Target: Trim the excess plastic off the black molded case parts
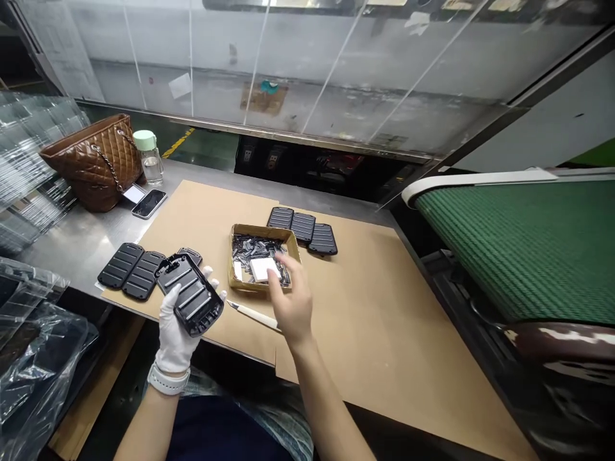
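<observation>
In my gloved left hand [175,339] is a black ribbed plastic cover [191,293], tilted with its inner side towards me. The white-gloved fingers wrap round its edges. My bare right hand [294,301] hovers at the near right side of a shallow cardboard box [262,287], thumb and forefinger apart and nothing visible between them. Many small dark strips [250,246] lie loose in the box, along with a white block [264,269] close to my thumb. A white-handled craft knife [254,315] rests on the cardboard, its handle end partly behind my right hand.
More black covers lie at the left [122,266] and behind the box [302,227]. A brown quilted handbag [98,160], a water bottle [151,163] and a phone [149,203] stand or lie at the back left. A green conveyor belt [523,243] runs along the right.
</observation>
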A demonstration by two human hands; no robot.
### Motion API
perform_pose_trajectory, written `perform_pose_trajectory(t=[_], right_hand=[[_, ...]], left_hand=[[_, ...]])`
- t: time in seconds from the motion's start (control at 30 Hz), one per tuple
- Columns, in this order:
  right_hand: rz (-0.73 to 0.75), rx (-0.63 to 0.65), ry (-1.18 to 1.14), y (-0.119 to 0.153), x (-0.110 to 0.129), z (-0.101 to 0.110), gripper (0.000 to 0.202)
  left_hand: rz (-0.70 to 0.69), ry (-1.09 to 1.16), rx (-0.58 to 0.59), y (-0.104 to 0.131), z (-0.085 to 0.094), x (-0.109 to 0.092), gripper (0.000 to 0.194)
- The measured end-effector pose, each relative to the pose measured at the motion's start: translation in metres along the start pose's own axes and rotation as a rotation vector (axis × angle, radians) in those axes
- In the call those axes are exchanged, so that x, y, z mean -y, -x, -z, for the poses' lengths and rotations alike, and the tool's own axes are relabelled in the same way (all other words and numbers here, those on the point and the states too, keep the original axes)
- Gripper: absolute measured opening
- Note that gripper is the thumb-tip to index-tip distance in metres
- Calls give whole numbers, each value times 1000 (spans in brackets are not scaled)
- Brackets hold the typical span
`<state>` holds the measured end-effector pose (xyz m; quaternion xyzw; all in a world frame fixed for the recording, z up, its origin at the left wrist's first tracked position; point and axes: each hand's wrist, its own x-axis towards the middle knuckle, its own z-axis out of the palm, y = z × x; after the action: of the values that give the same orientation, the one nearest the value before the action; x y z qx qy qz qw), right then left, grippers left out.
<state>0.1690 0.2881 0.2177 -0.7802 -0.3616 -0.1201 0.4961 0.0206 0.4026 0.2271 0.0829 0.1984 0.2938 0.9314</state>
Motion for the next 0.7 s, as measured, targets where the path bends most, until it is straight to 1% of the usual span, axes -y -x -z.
perform_pose_trajectory(t=[0.07, 0.1, 0.13, 0.17, 0.23, 0.3, 0.37, 0.43, 0.5, 0.6, 0.7], right_hand=[[-28, 246, 15, 12, -20, -5, 28], [-28, 347, 43, 22, -31, -8, 29], [-32, 405, 81, 34, -42, -10, 31], [-40, 421, 116, 46, -52, -13, 33], [-66, 390, 140, 66, -67, -14, 36], [-101, 365, 125, 75, -70, -11, 35], [-142, 332, 94, 75, -59, -3, 34], [-161, 295, 16, 69, -37, 5, 38], [-133, 273, -100, 60, -8, 11, 41], [-51, 261, -240, 49, 32, 13, 41], [-25, 274, -324, 41, 55, 9, 41]], left_hand=[[5, -18, 51, 2, 4, 0, 42], [17, -16, 73, 2, 5, -1, 46], [31, -11, 90, 1, 6, -2, 51], [43, -5, 98, 0, 7, -3, 55], [62, -4, 83, -3, 6, -5, 61], [76, -15, 45, -4, 4, -6, 63], [85, -28, 10, -4, 1, -3, 64], [82, -35, 0, -2, -2, 3, 63], [75, -38, 14, 1, -4, 11, 60], [86, -50, 58, 6, -6, 25, 53], [91, -65, 38, 11, -8, 37, 44]])
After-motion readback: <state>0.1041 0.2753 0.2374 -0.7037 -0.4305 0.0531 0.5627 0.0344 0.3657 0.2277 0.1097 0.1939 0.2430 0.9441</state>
